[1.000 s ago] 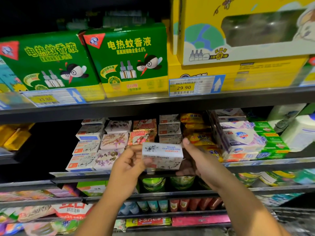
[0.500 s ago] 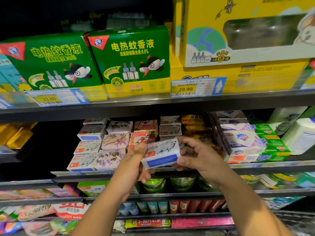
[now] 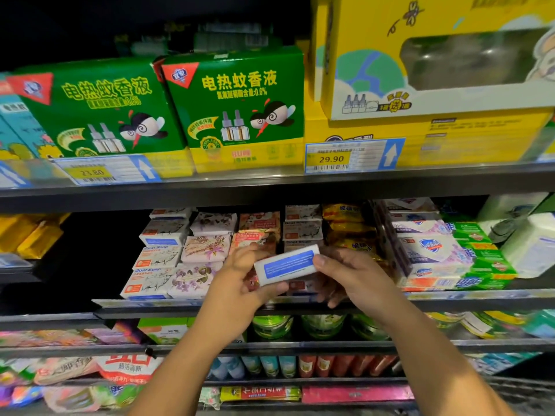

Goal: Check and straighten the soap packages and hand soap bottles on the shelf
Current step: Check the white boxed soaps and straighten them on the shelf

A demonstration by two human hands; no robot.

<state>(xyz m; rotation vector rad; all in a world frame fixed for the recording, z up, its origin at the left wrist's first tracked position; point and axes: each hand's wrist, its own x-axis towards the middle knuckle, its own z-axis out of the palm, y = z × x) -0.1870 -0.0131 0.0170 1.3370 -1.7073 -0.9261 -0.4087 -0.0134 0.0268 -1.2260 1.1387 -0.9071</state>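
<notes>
Both of my hands hold one white goat soap box (image 3: 286, 264) in front of the middle shelf, its blue-labelled side facing me. My left hand (image 3: 240, 280) grips its left end and my right hand (image 3: 350, 274) its right end. Behind it stand stacks of soap packages: goat soap boxes (image 3: 156, 265) at left, floral soap bars (image 3: 204, 250), another goat soap stack (image 3: 301, 228), yellow soap packs (image 3: 348, 226), and white Safeguard multipacks (image 3: 432, 250). White hand soap bottles (image 3: 528, 244) stand at the far right, partly cut off.
The upper shelf carries green mosquito-liquid boxes (image 3: 237, 106) and a large yellow box (image 3: 435, 55), with price tags on the shelf rail (image 3: 270, 187). Green soap multipacks (image 3: 480, 256) sit right of the Safeguard packs. Lower shelves hold green jars (image 3: 271, 325), small tubes and bagged goods.
The soap box has been turned in my hands: its printed face showed a second ago, now its blue-labelled side faces me. Both hands stayed on it.
</notes>
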